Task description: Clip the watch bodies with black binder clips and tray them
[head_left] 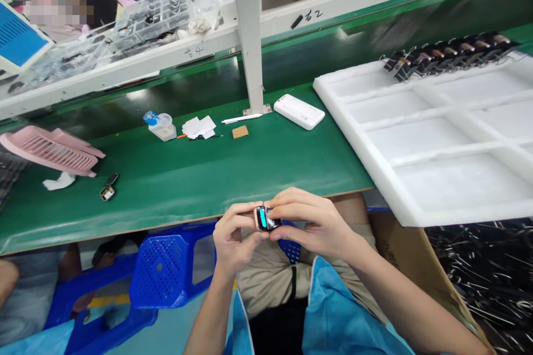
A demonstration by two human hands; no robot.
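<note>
Just off the front edge of the green bench, both my hands meet around a small smartwatch (262, 218) with a rose-gold case and a lit cyan patch on its dark screen. My left hand (235, 238) grips the case between thumb and fingers. With the fingers of my right hand (306, 217) I pinch a dark, shiny piece at the watch's right side; whether it is film or part of the watch I cannot tell. On the bench at the left lies another watch case (107, 193), opened, with its dark screen part (112, 179) beside it.
A pink slatted basket-like piece (58, 150), a blue-capped bottle (160, 125), paper slips (200, 127), a white pen (242, 118), a tan block (240, 132) and a white power bank (298, 111) lie on the bench. Right stands a white foam tray (400, 177) with clipped pieces (449, 55).
</note>
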